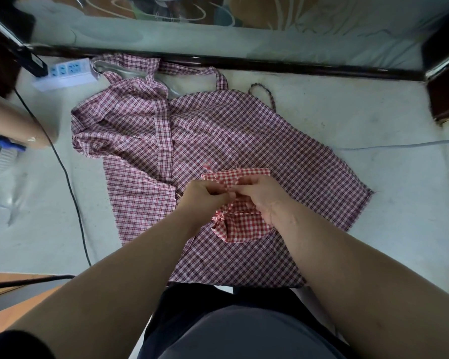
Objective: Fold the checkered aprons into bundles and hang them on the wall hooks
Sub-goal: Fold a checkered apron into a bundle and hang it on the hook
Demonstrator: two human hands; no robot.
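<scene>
1. Between the two hands in the head view, the left hand and right hand meet, their fingers curled and pinching a strip of the red-and-white checkered bundle.
2. Under the fingers, the bundle overlaps a larger dark-red checkered apron spread on the pale floor.
3. Well beyond the fingertips, to the left, lies a white power strip; a black cable runs left of the left hand.

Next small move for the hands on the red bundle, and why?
Probably pull the strap snug. The left hand and right hand both pinch it at the folded red bundle, with the darker apron spread on the floor beneath. The tie looks unfinished, and no hooks are in view.
</scene>
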